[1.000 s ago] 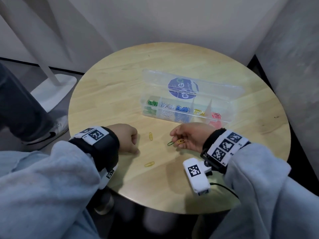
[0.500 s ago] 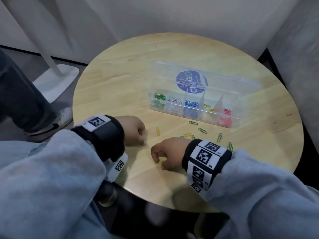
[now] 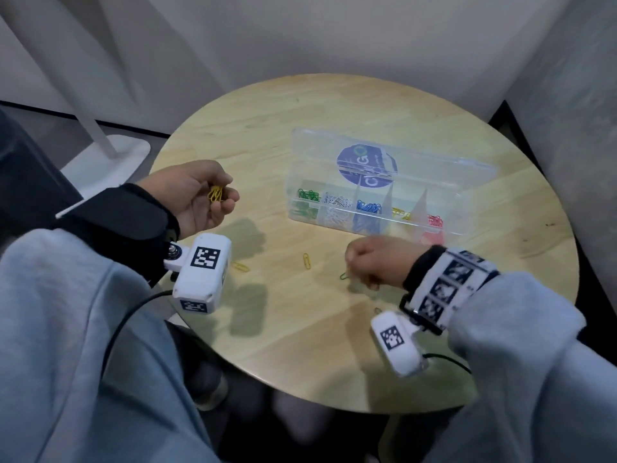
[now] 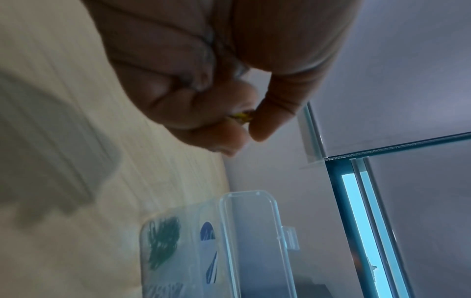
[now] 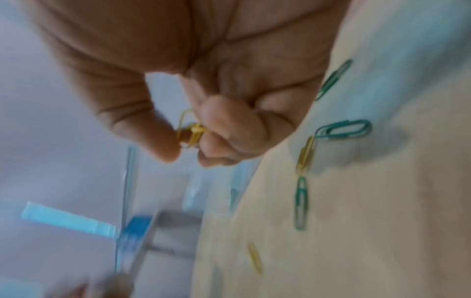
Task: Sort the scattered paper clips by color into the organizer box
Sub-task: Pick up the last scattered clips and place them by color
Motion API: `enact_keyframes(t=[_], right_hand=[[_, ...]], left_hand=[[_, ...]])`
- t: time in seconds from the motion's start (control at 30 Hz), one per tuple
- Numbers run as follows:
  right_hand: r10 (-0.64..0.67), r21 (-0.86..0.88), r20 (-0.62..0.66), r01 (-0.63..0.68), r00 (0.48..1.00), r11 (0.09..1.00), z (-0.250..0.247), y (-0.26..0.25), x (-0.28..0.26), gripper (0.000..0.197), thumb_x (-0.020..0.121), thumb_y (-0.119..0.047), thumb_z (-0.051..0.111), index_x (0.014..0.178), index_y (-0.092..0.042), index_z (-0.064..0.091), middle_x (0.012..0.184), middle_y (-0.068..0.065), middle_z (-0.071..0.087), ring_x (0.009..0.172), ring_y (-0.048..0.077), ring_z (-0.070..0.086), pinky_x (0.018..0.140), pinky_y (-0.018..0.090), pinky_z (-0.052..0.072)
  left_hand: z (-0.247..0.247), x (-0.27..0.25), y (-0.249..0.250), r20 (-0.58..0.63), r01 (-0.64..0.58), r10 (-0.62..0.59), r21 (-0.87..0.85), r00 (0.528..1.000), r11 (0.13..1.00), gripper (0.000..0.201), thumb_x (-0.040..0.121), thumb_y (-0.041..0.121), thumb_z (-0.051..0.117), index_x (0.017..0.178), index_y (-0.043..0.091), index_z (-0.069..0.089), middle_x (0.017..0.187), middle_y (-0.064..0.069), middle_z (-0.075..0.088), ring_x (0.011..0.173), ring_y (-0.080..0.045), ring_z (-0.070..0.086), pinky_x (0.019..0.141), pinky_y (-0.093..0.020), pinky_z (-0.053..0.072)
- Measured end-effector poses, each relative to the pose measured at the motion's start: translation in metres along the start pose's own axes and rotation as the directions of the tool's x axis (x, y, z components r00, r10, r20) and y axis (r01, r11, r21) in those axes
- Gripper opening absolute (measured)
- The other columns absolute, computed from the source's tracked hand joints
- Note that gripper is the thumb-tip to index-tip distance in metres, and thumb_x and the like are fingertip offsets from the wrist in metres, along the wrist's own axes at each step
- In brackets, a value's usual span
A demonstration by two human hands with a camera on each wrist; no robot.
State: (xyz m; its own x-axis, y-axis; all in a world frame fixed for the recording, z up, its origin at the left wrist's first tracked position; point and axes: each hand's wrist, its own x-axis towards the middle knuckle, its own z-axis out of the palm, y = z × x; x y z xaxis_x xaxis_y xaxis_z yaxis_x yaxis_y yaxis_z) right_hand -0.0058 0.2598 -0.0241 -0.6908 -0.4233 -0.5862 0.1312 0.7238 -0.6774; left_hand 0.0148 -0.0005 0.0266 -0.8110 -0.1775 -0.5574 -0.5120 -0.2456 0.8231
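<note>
My left hand [image 3: 227, 190] is raised over the table's left side, palm up, fingers curled round a small bunch of yellow paper clips [image 3: 215, 194]; the left wrist view shows the same yellow clips [image 4: 242, 116] pinched by thumb and fingers. My right hand [image 3: 354, 265] is low in front of the clear organizer box [image 3: 367, 225] and pinches yellow clips [image 5: 192, 131]. A green clip [image 3: 344, 275] lies at its fingertips. The box holds green, white, blue, yellow and red clips in separate compartments.
Loose yellow clips [image 3: 306, 260] [image 3: 241, 266] lie on the round wooden table [image 3: 267, 128]. Green clips [image 5: 342, 129] [image 5: 300, 203] and a yellow clip [image 5: 305, 155] lie beside my right hand. The box lid [image 3: 417, 162] stands open. Walls close in behind and right.
My left hand lifted off the table and turned palm up, showing yellow clips. My right hand moved right, from the near edge back toward the clips in front of the box.
</note>
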Motion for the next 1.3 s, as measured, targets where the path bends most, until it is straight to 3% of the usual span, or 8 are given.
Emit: enact_keyframes(t=[0.1,0.27,0.47,0.83,0.97,1.1,1.17,1.3], right_hand=[[0.125,0.721,-0.084,-0.026,0.989,0.693,-0.014,0.009,0.002,0.027,0.085,0.005,0.036,0.063,-0.011,0.039,0.056,0.008,0.045,0.041,0.013,0.04,0.034,0.014,0.032],[0.142,0.764,-0.072,-0.036,0.987,0.644,-0.003,0.008,0.008,0.03,0.084,0.009,0.031,0.065,-0.013,0.039,0.058,0.006,0.044,0.036,0.009,0.041,0.034,0.012,0.029],[0.095,-0.09,-0.162,-0.111,0.982,0.99,0.009,-0.018,0.024,0.009,0.085,-0.021,0.063,0.078,-0.021,0.057,0.061,-0.006,0.047,0.052,0.009,0.041,0.046,0.021,0.033],[0.132,-0.753,-0.164,-0.211,0.978,0.623,0.045,-0.062,0.068,0.036,0.085,-0.039,0.057,0.106,-0.012,0.067,0.101,-0.001,0.067,0.098,0.02,0.065,0.089,0.034,0.053],[0.162,-0.679,-0.136,-0.211,0.977,0.703,0.036,-0.053,0.056,0.024,0.076,-0.029,0.062,0.09,-0.011,0.071,0.085,0.003,0.071,0.087,0.02,0.069,0.083,0.034,0.057],[0.161,0.095,-0.118,-0.15,0.98,0.984,0.012,-0.031,0.031,0.024,0.083,-0.004,0.058,0.062,-0.011,0.048,0.055,0.005,0.05,0.038,0.008,0.051,0.042,0.015,0.041],[0.159,0.512,-0.117,-0.078,0.98,0.855,-0.001,-0.015,0.02,0.031,0.087,0.006,0.047,0.063,-0.012,0.04,0.057,0.005,0.044,0.035,0.007,0.043,0.033,0.014,0.03],[0.216,0.688,-0.151,-0.054,0.965,0.724,-0.015,0.014,0.003,0.024,0.088,0.01,0.04,0.077,-0.009,0.051,0.055,0.005,0.051,0.037,0.01,0.045,0.033,0.015,0.035]], left_hand=[[-0.006,0.006,-0.002,-0.005,0.032,-0.032,0.072,0.999,0.997,0.021,0.087,0.012,0.043,0.067,0.015,0.039,0.052,0.0,0.051,0.036,-0.007,0.043,0.032,-0.01,0.029],[-0.003,0.017,-0.009,-0.004,-0.009,0.011,0.355,1.0,0.935,0.025,0.088,0.011,0.047,0.066,0.017,0.038,0.057,0.001,0.041,0.045,-0.011,0.032,0.037,-0.015,0.02],[0.0,0.022,-0.023,0.108,-0.112,0.03,0.951,0.994,0.288,0.014,0.081,0.021,0.067,0.078,0.015,0.055,0.064,0.003,0.048,0.055,-0.013,0.039,0.051,-0.026,0.03],[0.012,0.023,-0.048,0.137,-0.142,-0.079,0.988,0.987,-0.067,0.013,0.078,0.009,0.058,0.078,0.022,0.057,0.069,0.008,0.052,0.067,-0.014,0.048,0.049,-0.019,0.033],[0.012,0.024,-0.049,0.139,-0.145,-0.102,0.988,0.985,-0.05,0.012,0.079,0.011,0.058,0.07,0.02,0.056,0.069,0.004,0.053,0.065,-0.016,0.046,0.054,-0.021,0.036],[0.017,0.02,-0.047,0.159,-0.154,-0.072,0.986,0.985,0.066,0.02,0.08,0.016,0.054,0.061,0.02,0.049,0.062,0.005,0.048,0.056,-0.012,0.041,0.051,-0.021,0.033],[0.021,0.019,-0.042,0.186,-0.171,-0.073,0.97,0.98,0.175,0.019,0.083,0.018,0.057,0.065,0.02,0.051,0.062,0.005,0.05,0.056,-0.011,0.043,0.053,-0.022,0.035],[0.029,0.021,-0.035,0.262,-0.184,-0.101,0.857,0.96,0.482,0.022,0.084,0.016,0.061,0.065,0.017,0.049,0.068,-0.001,0.055,0.059,-0.016,0.045,0.06,-0.025,0.04]])
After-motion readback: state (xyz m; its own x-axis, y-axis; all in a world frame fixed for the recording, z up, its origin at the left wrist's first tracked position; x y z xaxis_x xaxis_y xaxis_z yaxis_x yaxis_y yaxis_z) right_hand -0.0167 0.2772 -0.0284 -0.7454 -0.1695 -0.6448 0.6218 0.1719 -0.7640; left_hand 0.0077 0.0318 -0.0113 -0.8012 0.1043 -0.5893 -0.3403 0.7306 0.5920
